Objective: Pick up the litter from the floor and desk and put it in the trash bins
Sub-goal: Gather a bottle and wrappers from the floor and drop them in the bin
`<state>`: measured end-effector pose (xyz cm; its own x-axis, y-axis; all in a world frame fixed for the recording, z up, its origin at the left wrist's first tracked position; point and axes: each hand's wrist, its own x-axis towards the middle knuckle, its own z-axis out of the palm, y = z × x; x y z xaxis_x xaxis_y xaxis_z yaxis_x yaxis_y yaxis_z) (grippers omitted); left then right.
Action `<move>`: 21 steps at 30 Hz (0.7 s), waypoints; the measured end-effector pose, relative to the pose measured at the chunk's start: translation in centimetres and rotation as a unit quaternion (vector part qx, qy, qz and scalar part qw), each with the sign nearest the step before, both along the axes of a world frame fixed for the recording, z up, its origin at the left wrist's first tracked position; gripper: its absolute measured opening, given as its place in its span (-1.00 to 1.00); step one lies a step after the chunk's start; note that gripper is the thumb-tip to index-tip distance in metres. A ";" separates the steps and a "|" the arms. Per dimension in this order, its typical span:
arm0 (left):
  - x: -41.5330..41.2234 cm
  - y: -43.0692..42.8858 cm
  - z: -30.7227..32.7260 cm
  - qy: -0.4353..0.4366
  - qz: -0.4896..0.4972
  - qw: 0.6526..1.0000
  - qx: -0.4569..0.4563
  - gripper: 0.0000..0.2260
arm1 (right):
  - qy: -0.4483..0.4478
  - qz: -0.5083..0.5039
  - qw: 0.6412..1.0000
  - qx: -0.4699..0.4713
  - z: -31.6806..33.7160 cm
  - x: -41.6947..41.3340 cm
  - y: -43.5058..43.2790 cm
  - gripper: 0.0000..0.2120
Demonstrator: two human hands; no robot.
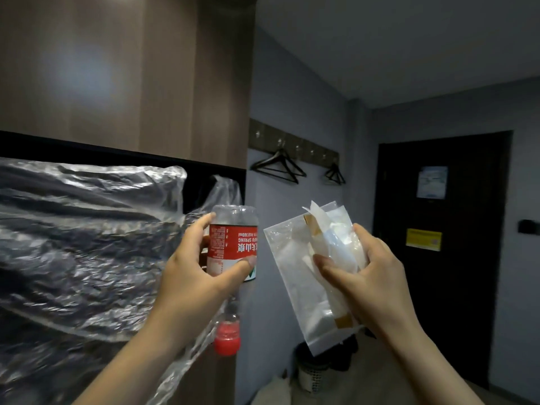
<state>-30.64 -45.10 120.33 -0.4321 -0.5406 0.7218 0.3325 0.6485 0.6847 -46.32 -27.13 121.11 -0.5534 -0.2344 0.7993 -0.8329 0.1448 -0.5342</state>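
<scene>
My left hand (201, 273) grips a clear plastic water bottle (233, 244) with a red label, held upside down so its red cap (227, 340) points at the floor. A large sheet of crumpled clear plastic film (76, 244) hangs from the same hand and spreads to the left. My right hand (362, 276) holds a bunch of white and clear plastic wrappers (304, 276) with brown tape strips, raised at chest height. Below the wrappers, a mesh trash bin (311, 372) with a dark liner stands on the floor against the wall.
A wood-panelled cabinet (122, 77) fills the upper left. On the grey wall a hook rail carries black hangers (280, 168). A dark door (438, 244) with a yellow sticker and a notice closes the corridor at right.
</scene>
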 end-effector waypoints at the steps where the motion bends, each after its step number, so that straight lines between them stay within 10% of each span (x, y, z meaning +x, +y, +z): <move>1: -1.6 -1.1 0.4 0.003 -0.015 1.000 0.000 -0.42 | -0.002 -0.013 1.000 -0.005 0.3 -1.1 -0.6 -0.58; 21: -33.9 -11.5 -1.2 -0.011 -0.227 0.974 0.002 -0.45 | -0.024 -0.211 0.977 0.014 -0.3 -25.0 -5.2 -0.68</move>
<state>-64.55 -56.59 119.08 -0.6429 -0.2924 0.7080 0.5691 0.4363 0.6970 -71.30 -32.31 120.76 -0.6417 0.0007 0.7669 -0.6706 0.4847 -0.5616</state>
